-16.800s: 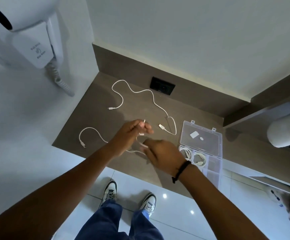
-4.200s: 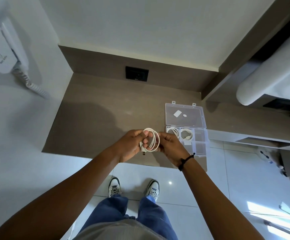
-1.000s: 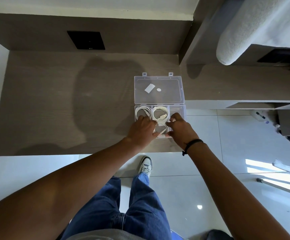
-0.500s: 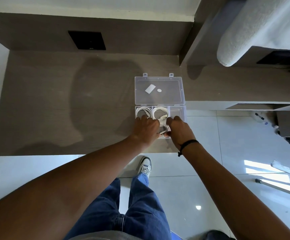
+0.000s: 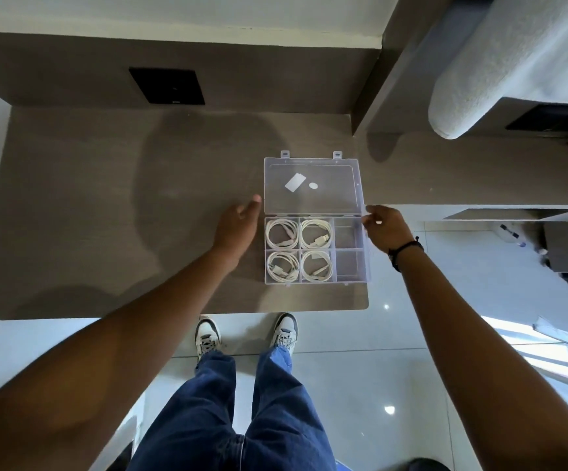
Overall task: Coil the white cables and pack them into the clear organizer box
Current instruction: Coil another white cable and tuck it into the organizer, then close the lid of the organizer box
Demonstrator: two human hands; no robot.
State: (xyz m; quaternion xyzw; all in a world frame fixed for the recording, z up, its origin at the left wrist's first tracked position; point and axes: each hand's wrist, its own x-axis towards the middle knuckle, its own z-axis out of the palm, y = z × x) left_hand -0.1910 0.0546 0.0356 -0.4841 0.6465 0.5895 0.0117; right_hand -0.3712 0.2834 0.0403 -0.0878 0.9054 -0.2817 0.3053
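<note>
The clear organizer box (image 5: pixel 367 266) lies open near the front right corner of the brown counter. Its lid (image 5: pixel 330 198) is folded back flat. Several coiled white cables (image 5: pixel 323 238) fill the left and middle compartments, one coil in each. The two right compartments hold nothing. My left hand (image 5: pixel 238 226) hovers beside the box's left side at hinge level, fingers apart and empty. My right hand (image 5: pixel 386 227) is at the box's right side. Its fingertips are at the lid's near right corner, and I cannot tell if they touch it.
The counter (image 5: pixel 106 215) ends in a front edge just below the box, with my shoes on the tiled floor beneath. A black socket plate (image 5: pixel 167 86) is set in the back panel. A white padded roll (image 5: pixel 479 79) overhangs at the upper right.
Both hands have come out of the front compartments and moved apart to the box's left and right sides. The last coil now lies in the box, free of my hands.
</note>
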